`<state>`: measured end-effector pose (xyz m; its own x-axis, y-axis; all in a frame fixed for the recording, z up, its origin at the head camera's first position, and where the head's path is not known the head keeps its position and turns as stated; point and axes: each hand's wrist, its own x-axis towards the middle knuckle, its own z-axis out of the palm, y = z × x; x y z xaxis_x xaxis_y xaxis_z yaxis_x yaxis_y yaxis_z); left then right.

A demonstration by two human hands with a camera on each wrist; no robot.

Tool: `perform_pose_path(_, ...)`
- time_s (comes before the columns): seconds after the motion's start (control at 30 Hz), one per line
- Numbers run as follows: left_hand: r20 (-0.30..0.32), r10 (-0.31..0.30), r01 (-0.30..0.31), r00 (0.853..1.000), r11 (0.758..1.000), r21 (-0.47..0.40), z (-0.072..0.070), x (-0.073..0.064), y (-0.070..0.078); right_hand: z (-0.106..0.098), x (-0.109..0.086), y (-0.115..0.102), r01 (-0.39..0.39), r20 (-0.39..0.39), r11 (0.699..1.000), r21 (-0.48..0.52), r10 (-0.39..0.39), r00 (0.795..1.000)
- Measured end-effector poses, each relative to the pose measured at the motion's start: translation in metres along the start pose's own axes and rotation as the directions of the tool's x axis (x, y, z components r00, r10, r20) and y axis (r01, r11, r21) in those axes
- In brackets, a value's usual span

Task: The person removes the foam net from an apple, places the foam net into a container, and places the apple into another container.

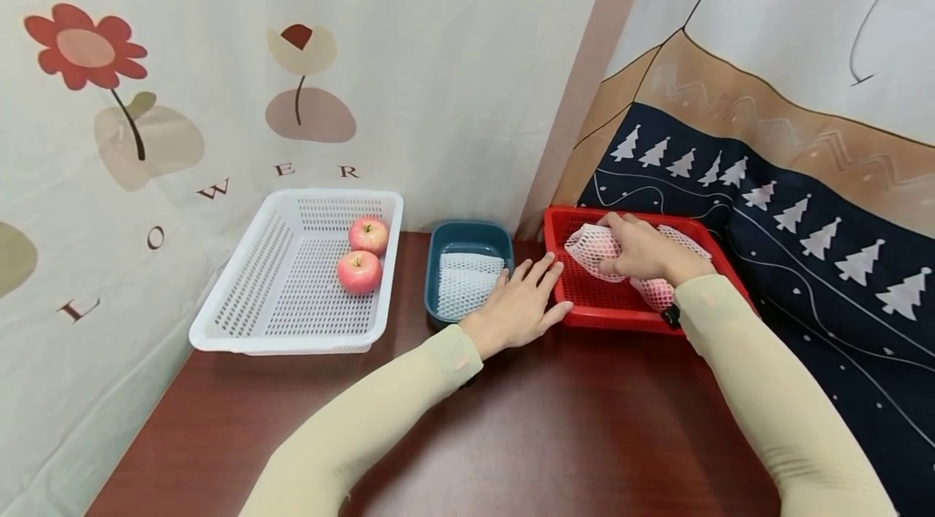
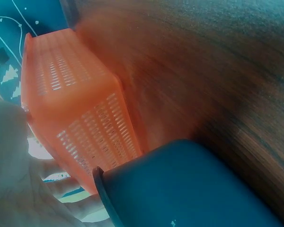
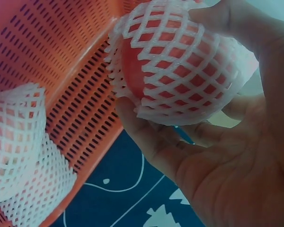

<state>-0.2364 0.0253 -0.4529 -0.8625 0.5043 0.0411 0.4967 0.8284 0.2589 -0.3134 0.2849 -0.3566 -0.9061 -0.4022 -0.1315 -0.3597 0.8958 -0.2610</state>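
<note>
My right hand (image 1: 643,247) grips an apple in a white foam net (image 3: 180,71) at the left side of the red basket (image 1: 606,319). In the right wrist view, thumb and fingers curl round the netted apple. Two more netted apples lie in the basket: one in front (image 1: 652,291), partly behind my right wrist, and one farther back (image 1: 685,239). My left hand (image 1: 517,308) is spread with straight fingers, its fingertips right at the red basket's left rim. Its palm side overlaps the right edge of the dark blue bin (image 1: 471,228), which holds white foam nets (image 1: 466,282).
A white basket (image 1: 292,338) with two bare red apples (image 1: 359,272) stands on the left of the brown wooden table (image 1: 555,420). Printed curtains (image 1: 453,79) hang close behind the containers, and a dark blue cloth with white trees (image 1: 803,290) borders the table's right side.
</note>
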Motion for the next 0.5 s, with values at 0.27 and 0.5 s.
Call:
perform_pose_path(0.27,0.004,-0.001,0.001,1.000,1.000,-0.014,0.001,-0.001,0.000,-0.001,-0.012,-0.009,-0.011,-0.024,1.000,-0.005,0.011,1.000)
perform_pose_path(0.5,-0.003,-0.008,0.008,1.000,1.000,-0.025,0.002,0.001,-0.001,0.001,-0.023,-0.014,0.002,-0.059,1.000,-0.008,-0.003,0.998)
